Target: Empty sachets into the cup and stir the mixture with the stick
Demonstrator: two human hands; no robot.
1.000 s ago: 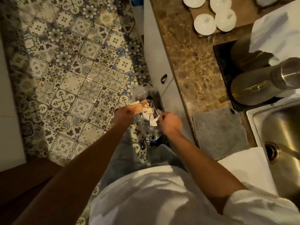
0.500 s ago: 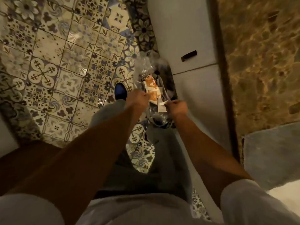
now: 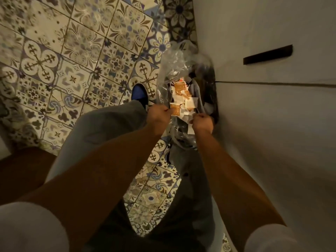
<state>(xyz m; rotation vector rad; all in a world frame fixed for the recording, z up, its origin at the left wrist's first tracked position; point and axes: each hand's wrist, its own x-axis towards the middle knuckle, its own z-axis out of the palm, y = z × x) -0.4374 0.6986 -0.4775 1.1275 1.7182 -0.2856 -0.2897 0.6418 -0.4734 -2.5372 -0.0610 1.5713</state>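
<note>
No text can be read; print on the sachets (image 3: 182, 99) seems too blurred.

short white sleeves (image 3: 31, 228), grey trousers (image 3: 101, 128), one blue shoe (image 3: 138, 91), bare forearms.

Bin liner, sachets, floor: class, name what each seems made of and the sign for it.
Bin liner: thin clear plastic, probably; see-through, crinkled, glinting.
Sachets: likely paper or foil laminate; flat, matte, orange and white.
Floor: apparently ceramic tile; square patterned pieces, joint lines.
</note>
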